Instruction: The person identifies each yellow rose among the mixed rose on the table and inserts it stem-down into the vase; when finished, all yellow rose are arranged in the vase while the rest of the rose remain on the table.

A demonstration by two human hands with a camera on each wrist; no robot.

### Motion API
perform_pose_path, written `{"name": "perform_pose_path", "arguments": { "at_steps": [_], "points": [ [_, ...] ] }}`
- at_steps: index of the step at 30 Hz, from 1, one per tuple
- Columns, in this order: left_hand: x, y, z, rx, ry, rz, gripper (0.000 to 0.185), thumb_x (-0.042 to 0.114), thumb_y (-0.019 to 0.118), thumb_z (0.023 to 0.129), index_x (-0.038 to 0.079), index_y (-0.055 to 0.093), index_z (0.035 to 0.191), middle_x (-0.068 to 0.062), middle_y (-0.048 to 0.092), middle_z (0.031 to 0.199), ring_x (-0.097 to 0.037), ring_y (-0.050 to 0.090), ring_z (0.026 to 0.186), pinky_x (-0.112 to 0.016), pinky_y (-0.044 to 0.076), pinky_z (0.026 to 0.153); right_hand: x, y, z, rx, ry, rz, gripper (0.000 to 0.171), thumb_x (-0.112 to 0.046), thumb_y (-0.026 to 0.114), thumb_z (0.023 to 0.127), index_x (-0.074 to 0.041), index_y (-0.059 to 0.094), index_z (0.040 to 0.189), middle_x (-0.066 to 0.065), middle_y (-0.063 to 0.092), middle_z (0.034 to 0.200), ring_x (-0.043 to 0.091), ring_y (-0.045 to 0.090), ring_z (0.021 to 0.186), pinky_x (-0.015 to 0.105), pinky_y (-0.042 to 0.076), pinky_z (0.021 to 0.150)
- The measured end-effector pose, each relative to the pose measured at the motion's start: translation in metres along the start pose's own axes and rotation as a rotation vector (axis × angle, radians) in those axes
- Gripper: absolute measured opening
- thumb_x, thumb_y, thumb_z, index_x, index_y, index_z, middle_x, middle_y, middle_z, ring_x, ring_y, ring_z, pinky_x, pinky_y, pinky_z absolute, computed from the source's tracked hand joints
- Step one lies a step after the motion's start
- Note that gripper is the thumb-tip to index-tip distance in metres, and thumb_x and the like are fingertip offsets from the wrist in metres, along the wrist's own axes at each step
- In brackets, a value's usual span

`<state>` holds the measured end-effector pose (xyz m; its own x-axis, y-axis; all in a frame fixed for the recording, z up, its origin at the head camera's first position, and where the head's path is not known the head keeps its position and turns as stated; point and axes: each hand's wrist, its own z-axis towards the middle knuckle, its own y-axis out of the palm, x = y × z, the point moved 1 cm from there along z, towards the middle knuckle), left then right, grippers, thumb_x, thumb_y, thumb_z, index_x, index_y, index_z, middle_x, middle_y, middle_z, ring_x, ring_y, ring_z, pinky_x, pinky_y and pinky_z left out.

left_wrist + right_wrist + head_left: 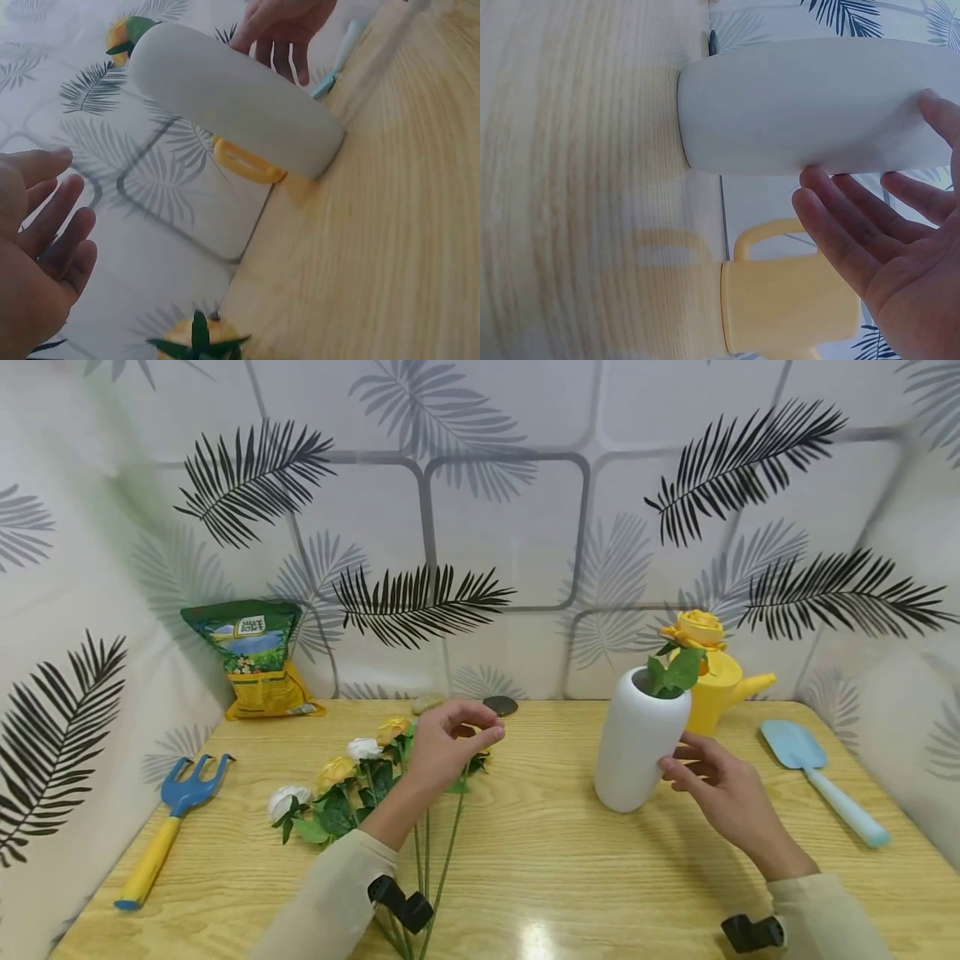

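Note:
A white vase [639,747] stands on the table with one yellow rose [697,628] and its green leaves showing above the mouth. Its right side is touched by the fingertips and thumb of my right hand [723,789], the fingers fairly straight in the right wrist view. My left hand [450,745] hovers over the loose flowers, fingers loosely bent and holding nothing. Below and left of it lie yellow roses [337,771] and white roses [289,802], their long green stems [447,852] running toward the front edge. The left forearm covers part of these stems.
Behind the vase is a yellow watering can [712,689]. A light blue trowel [832,781] lies at the right. At the left are a blue hand fork [176,818] with a yellow handle and a green-yellow bag [258,660]. A dark stone [501,705] lies by the back wall.

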<state>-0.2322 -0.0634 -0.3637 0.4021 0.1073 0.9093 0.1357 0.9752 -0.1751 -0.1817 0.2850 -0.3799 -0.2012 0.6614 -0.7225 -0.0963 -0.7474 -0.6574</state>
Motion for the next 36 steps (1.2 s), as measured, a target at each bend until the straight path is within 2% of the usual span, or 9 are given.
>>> {"name": "perform_pose_path", "arguments": {
  "at_steps": [4, 8, 12, 16, 22, 27, 31, 34, 36],
  "points": [
    [-0.009, -0.015, -0.017, -0.039, -0.032, 0.051, 0.018, 0.007, 0.076, 0.089, 0.002, 0.069, 0.105, -0.016, 0.074, 0.105, -0.012, 0.069, 0.09, -0.029, 0.057, 0.081, 0.001, 0.0, -0.001, 0.005, -0.007, 0.002, 0.056, -0.032, 0.061, 0.102, 0.0, 0.048, 0.146, 0.026, 0.066, 0.126, 0.01, 0.072, 0.09, 0.026, 0.061, 0.075],
    [-0.016, -0.025, -0.033, -0.078, -0.101, 0.147, 0.025, 0.012, 0.078, 0.088, 0.005, 0.068, 0.11, -0.012, 0.073, 0.106, -0.02, 0.069, 0.096, -0.029, 0.056, 0.083, 0.003, -0.001, -0.002, 0.016, -0.025, 0.006, 0.054, -0.029, 0.062, 0.102, 0.001, 0.049, 0.145, 0.027, 0.067, 0.124, 0.004, 0.071, 0.088, 0.023, 0.06, 0.073],
    [-0.023, -0.029, -0.049, -0.116, -0.163, 0.255, 0.029, 0.015, 0.082, 0.085, 0.008, 0.068, 0.11, -0.01, 0.073, 0.107, -0.028, 0.069, 0.102, -0.027, 0.055, 0.083, 0.004, -0.001, -0.002, 0.027, -0.037, 0.018, 0.052, -0.027, 0.062, 0.101, 0.001, 0.05, 0.144, 0.027, 0.067, 0.123, -0.001, 0.069, 0.086, 0.021, 0.06, 0.072],
    [-0.029, -0.03, -0.058, -0.134, -0.17, 0.328, 0.03, 0.015, 0.084, 0.083, 0.008, 0.068, 0.108, -0.01, 0.073, 0.105, -0.028, 0.069, 0.101, -0.024, 0.055, 0.08, 0.005, 0.0, -0.002, 0.029, -0.032, 0.022, 0.052, -0.027, 0.062, 0.101, 0.0, 0.05, 0.144, 0.026, 0.068, 0.122, 0.001, 0.07, 0.085, 0.021, 0.06, 0.073],
    [-0.037, -0.03, -0.062, -0.16, -0.139, 0.38, 0.031, 0.013, 0.084, 0.082, 0.006, 0.068, 0.108, -0.008, 0.072, 0.102, -0.025, 0.07, 0.097, -0.024, 0.056, 0.077, 0.006, 0.0, -0.001, 0.009, -0.009, 0.006, 0.055, -0.03, 0.06, 0.102, 0.0, 0.047, 0.146, 0.026, 0.066, 0.125, 0.003, 0.071, 0.086, 0.023, 0.061, 0.074],
    [-0.043, -0.028, -0.064, -0.189, -0.095, 0.475, 0.027, 0.011, 0.083, 0.083, 0.006, 0.067, 0.104, -0.007, 0.07, 0.098, -0.023, 0.069, 0.091, -0.025, 0.056, 0.074, 0.004, -0.001, -0.001, 0.003, -0.011, -0.001, 0.055, -0.032, 0.06, 0.102, 0.0, 0.048, 0.146, 0.026, 0.067, 0.124, 0.007, 0.072, 0.086, 0.026, 0.061, 0.075],
    [-0.044, -0.024, -0.062, -0.198, -0.057, 0.55, 0.023, 0.005, 0.082, 0.082, 0.005, 0.067, 0.1, -0.007, 0.069, 0.093, -0.021, 0.07, 0.085, -0.026, 0.056, 0.071, 0.003, -0.001, -0.002, 0.0, -0.008, -0.018, 0.056, -0.036, 0.059, 0.102, -0.002, 0.049, 0.145, 0.024, 0.068, 0.124, 0.015, 0.074, 0.088, 0.022, 0.06, 0.075],
    [-0.045, -0.022, -0.061, -0.196, -0.067, 0.573, 0.022, 0.002, 0.082, 0.082, 0.005, 0.068, 0.098, -0.007, 0.07, 0.092, -0.02, 0.07, 0.082, -0.027, 0.057, 0.069, 0.002, 0.0, -0.002, 0.001, -0.005, -0.026, 0.056, -0.038, 0.059, 0.102, -0.003, 0.05, 0.145, 0.023, 0.069, 0.123, 0.018, 0.074, 0.089, 0.02, 0.059, 0.075],
    [-0.046, -0.021, -0.06, -0.182, -0.094, 0.572, 0.021, 0.001, 0.081, 0.081, 0.005, 0.068, 0.097, -0.008, 0.07, 0.091, -0.02, 0.07, 0.081, -0.028, 0.058, 0.068, 0.002, 0.001, -0.001, -0.002, -0.006, -0.02, 0.056, -0.038, 0.059, 0.102, -0.003, 0.05, 0.145, 0.023, 0.068, 0.123, 0.018, 0.074, 0.089, 0.024, 0.06, 0.076]
  ]
}}
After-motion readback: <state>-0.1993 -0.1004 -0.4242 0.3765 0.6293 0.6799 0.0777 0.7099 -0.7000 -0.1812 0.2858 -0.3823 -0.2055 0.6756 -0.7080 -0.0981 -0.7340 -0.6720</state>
